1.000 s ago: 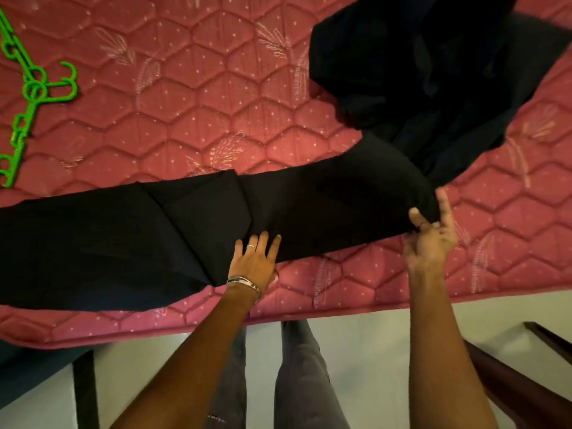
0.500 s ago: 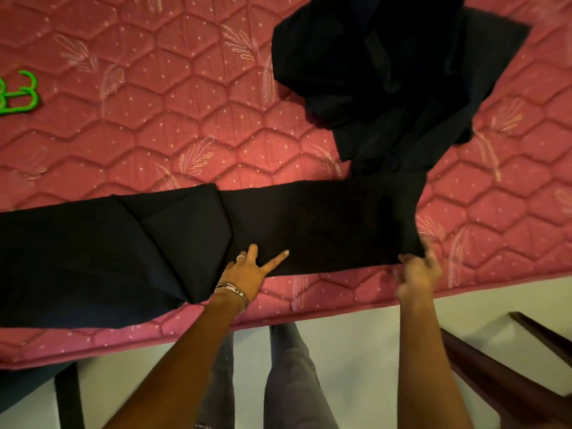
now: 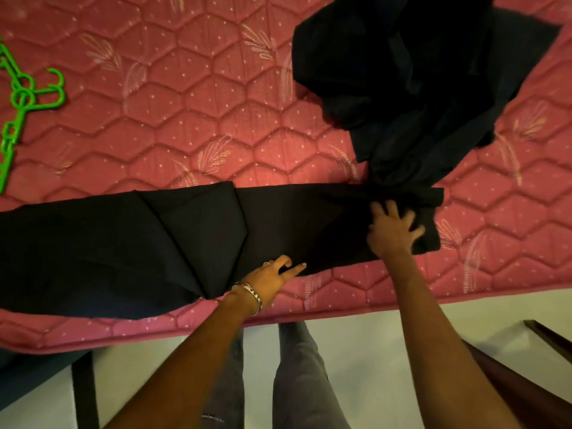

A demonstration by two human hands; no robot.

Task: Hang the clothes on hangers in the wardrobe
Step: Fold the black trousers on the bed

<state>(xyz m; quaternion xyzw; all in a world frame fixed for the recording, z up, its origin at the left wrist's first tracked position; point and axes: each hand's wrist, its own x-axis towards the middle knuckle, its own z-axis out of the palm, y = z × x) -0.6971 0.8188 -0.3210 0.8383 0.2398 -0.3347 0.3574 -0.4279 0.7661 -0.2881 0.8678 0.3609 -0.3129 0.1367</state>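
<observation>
A long black cloth garment (image 3: 185, 239) lies flat in a band across the near part of a pink quilted mattress (image 3: 192, 119) with a hexagon stitch pattern. It runs from the left frame edge to just right of centre, parallel to the near mattress edge. A triangular fold sits in the fabric left of centre.

The right hand (image 3: 393, 230) rests flat on the right end of the garment, fingers spread and straight, palm down on the cloth. The left hand (image 3: 272, 275) is at the near edge of the garment, near its middle. Two fingers are extended along the fabric edge and touch it; whether the remaining fingers pinch the cloth cannot be told. A metal bangle (image 3: 250, 294) encircles the left wrist.

A crumpled heap of dark clothing (image 3: 418, 82) lies on the mattress beyond the right hand; its lower end meets the right end of the flat garment. Bright green plastic hangers (image 3: 21, 97) lie at the far left of the mattress, well apart from the garment. Below the mattress edge, a pale floor (image 3: 387, 351) and the person's grey trouser legs (image 3: 297, 373) are visible.
</observation>
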